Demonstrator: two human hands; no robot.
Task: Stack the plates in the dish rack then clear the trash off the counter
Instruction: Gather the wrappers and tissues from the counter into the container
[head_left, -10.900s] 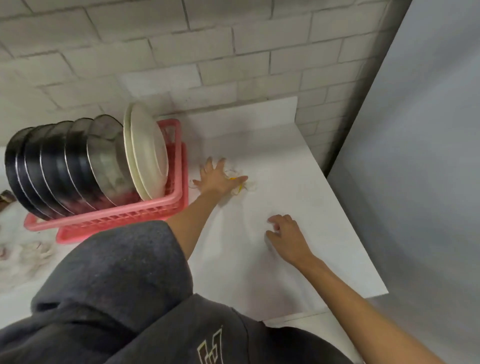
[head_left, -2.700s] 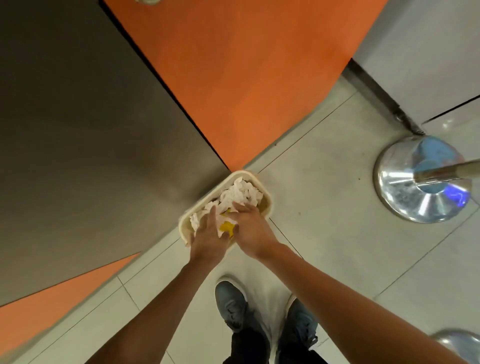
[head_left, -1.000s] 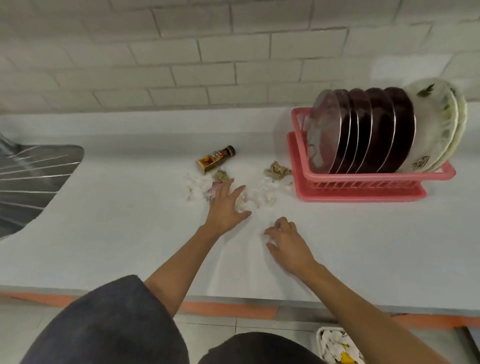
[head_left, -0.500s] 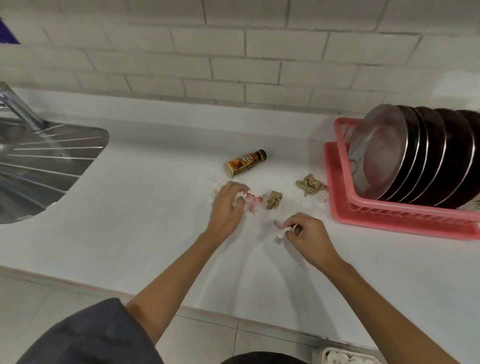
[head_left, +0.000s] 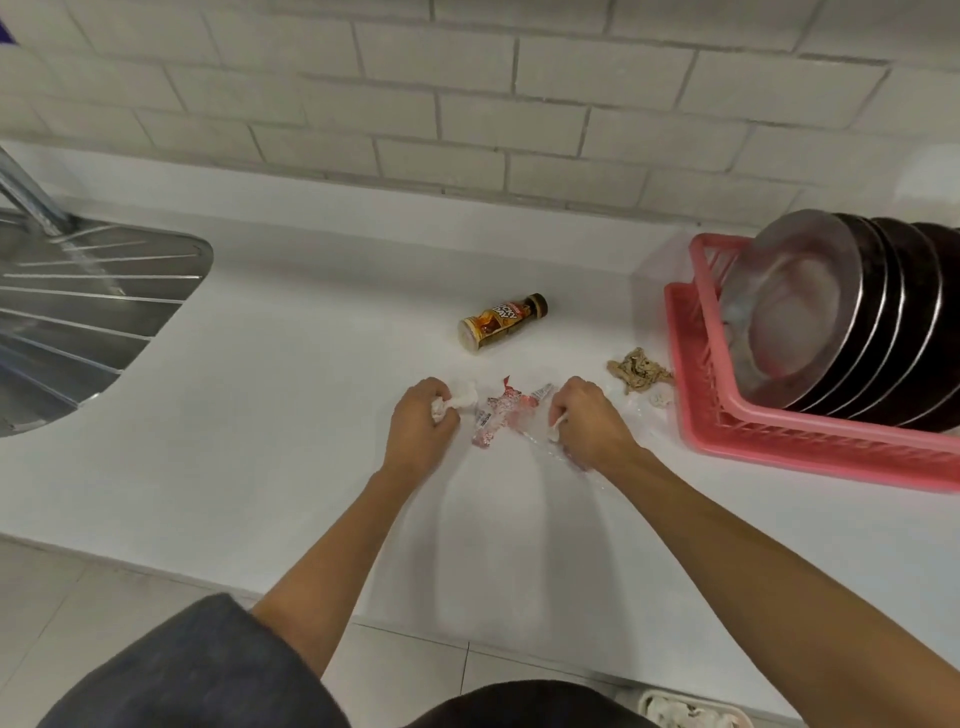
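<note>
White counter is holding litter; your left hand is clenching tissue, right hand pinching a scrap; scoop the wrapper lying between your fingers.

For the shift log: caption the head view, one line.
Left hand and right hand grip tissue scraps by a red wrapper; plates stand in the pink rack.

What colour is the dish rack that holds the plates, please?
The dish rack is pink, seen best in the head view.
</note>
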